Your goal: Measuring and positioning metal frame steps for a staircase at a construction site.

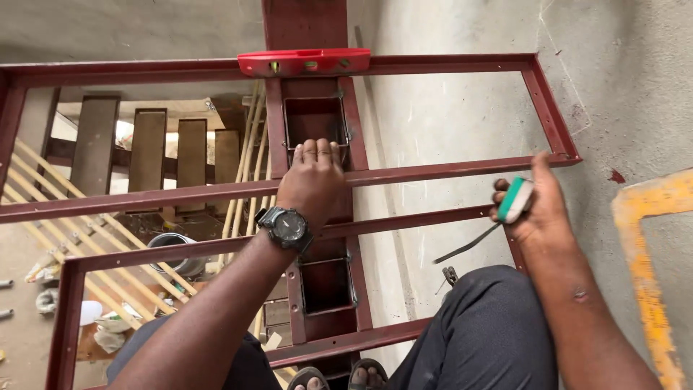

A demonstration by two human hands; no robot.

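Observation:
My left hand (313, 179), with a black wristwatch (286, 227) on its wrist, rests palm down on a dark red metal rail (433, 172) where it crosses a vertical channel post (307, 25). My right hand (530, 206) is closed around a green and white tape measure (514, 199), with a dark strip of tape (465, 247) hanging down to the left. A red spirit level (304, 62) lies across the top rail of the frame. My knees in dark trousers (480, 325) are at the bottom.
The red steel frame (552, 108) stands against a grey concrete wall (462, 108). Far below on the left are stair treads (148, 148), bamboo poles (86, 217), a metal bucket (177, 245) and debris. A yellow painted frame (646, 289) stands at the right.

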